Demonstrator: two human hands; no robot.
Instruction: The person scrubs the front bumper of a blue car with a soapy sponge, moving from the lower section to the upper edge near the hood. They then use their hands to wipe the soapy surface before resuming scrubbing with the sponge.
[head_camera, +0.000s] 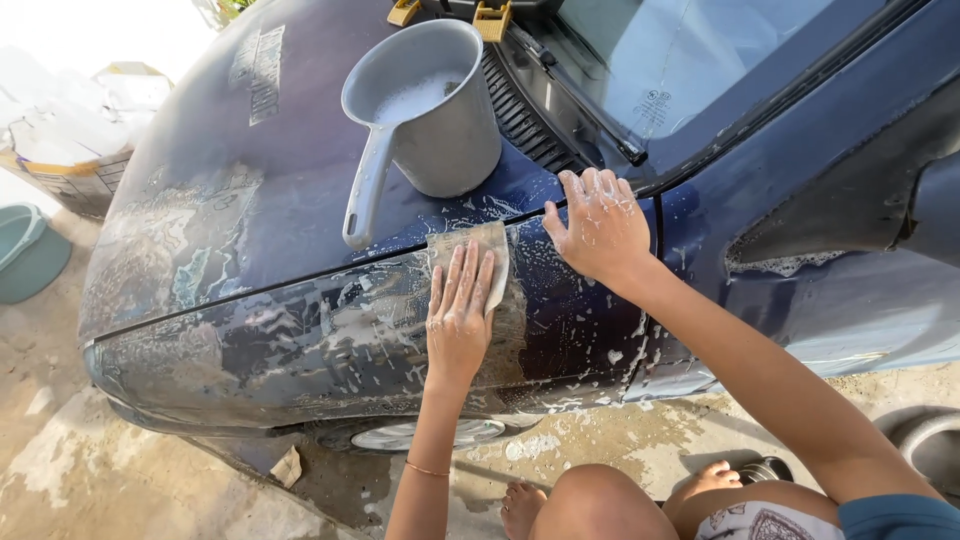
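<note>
A grey cloth (478, 262) was pressed flat against the soapy car fender (330, 345) by the left hand (458, 310), fingers together. The right hand (600, 228) was rested on the fender's top edge, fingers slightly spread, holding nothing.

Cloth (478, 250) half under left hand (458, 310) (windscreen (690, 60) cropped).

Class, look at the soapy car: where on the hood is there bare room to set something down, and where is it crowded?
The hood is bare left of the grey jug, towards the front edge. It is crowded at the fender seam: the left hand presses a cloth, and the right hand rests beside it, under the jug.
</note>
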